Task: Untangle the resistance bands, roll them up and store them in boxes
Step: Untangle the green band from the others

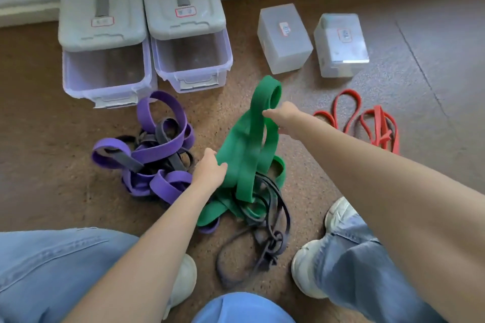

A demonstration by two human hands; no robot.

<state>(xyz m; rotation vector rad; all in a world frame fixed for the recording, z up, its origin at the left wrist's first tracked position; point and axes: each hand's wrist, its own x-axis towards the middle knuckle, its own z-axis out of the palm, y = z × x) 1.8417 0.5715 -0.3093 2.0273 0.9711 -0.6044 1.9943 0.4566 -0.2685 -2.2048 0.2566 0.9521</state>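
A wide green band point(246, 144) is gripped by both hands above a brown floor point(39, 144). The right hand point(284, 119) is closed on an upper fold of the band, which is lifted so that a loop stands up beyond the fingers. The left hand point(208, 172) is closed on the band's lower left edge, thumb pressed over the fabric. Below the hands, the rest of the green band is piled on the floor, mixed with thin dark bands point(265, 233) that trail toward the person's white shoes point(311, 267) and jeans point(52, 265).

Just left of the left hand, a heap of purple bands point(157, 144) is seen, threaded with more dark strips. Well to the right of the right hand, red bands point(367, 120) are spread in loops on a grey part of the floor.

Farther from the hands, by the wall, two clear bins point(110, 73) with grey lids point(99, 5) are set side by side, the lids pushed back so the front of each bin is open. To their right, two small clear boxes point(284, 39) are stood apart, each marked with a label.
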